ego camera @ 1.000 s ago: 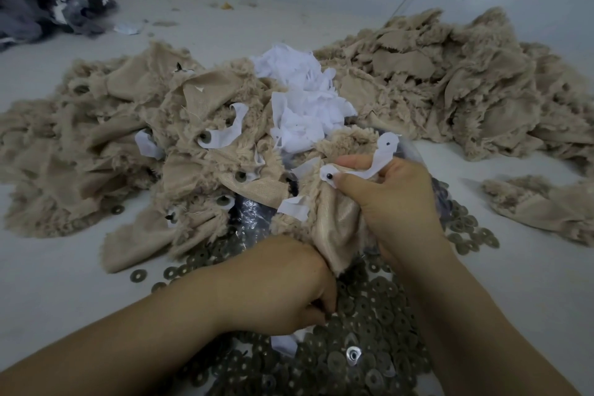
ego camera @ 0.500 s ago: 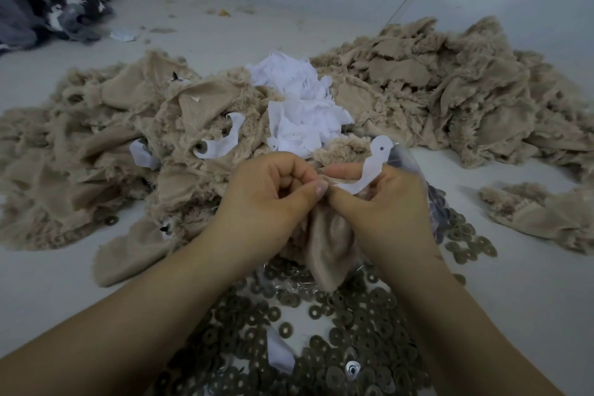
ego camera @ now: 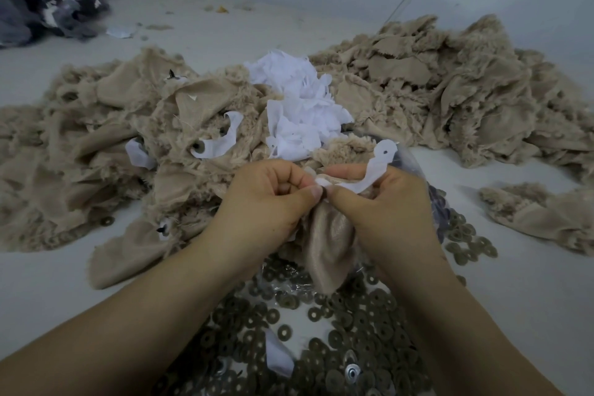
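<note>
Now we hold the beige plush piece [ego camera: 328,241] just above the heap of washers [ego camera: 337,328], and both our hands meet on it. Our left hand [ego camera: 270,199] has its fingers curled and pinches the end of the white strip [ego camera: 369,175] with the thumb. Our right hand [ego camera: 382,202] grips the same strip together with the plush under it. Behind the washers lies a pile of white scraps [ego camera: 299,112]. Behind the washers to the left is one beige heap [ego camera: 96,154], and to the right another beige heap [ego camera: 466,90]. Far behind the washers on the left, dark fabric [ego camera: 41,0] lies on the bench [ego camera: 530,315].
</note>
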Motion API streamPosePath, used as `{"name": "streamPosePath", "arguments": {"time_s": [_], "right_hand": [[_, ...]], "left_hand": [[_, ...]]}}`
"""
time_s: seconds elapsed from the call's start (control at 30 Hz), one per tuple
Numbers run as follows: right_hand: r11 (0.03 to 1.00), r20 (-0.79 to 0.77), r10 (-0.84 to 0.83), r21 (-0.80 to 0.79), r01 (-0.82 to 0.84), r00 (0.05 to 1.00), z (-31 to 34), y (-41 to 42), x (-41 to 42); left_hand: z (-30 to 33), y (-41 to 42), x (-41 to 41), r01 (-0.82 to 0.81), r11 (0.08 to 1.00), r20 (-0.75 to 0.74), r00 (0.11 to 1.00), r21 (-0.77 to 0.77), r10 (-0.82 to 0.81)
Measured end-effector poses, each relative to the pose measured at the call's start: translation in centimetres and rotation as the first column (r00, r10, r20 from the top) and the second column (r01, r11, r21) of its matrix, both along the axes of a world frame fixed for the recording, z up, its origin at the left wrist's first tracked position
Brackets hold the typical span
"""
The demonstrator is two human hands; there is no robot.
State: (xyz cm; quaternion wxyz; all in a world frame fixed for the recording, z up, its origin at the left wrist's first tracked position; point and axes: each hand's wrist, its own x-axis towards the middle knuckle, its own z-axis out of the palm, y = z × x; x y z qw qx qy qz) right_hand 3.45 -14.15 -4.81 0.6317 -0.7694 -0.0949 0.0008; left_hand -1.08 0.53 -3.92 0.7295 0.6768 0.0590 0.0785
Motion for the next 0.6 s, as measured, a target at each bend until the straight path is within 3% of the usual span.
{"name": "streamPosePath", "arguments": {"time_s": [0.17, 0.3, 0.47, 0.6], "right_hand": [[1.000, 0.007, -0.011, -0.011, 0.011, 1.000, 0.0, -0.1, 0.0], [1.000, 0.010, 0.015, 0.011, -0.016, 1.000, 0.1, 0.0, -0.2], [0.993, -0.056, 0.055, 0.107, -0.049, 0.997, 0.2, 0.0, -0.2], [0.989, -0.107, 0.078, 0.134, -0.064, 0.991, 0.1, 0.1, -0.1]], "left_hand": [[-0.4, 0.1, 0.0, -0.077, 0.990, 0.045, 0.996, 0.115, 0.072], [-0.9, -0.3, -0.2, -0.180, 0.938, 0.256, 0.961, 0.295, 0.104], [-1.2, -0.4, -0.6, -0.443, 0.642, 0.564, 0.826, 0.626, 0.021], [-1.4, -0.2, -0.7, -0.435, 0.641, 0.557, 0.830, 0.632, 0.015]]}}
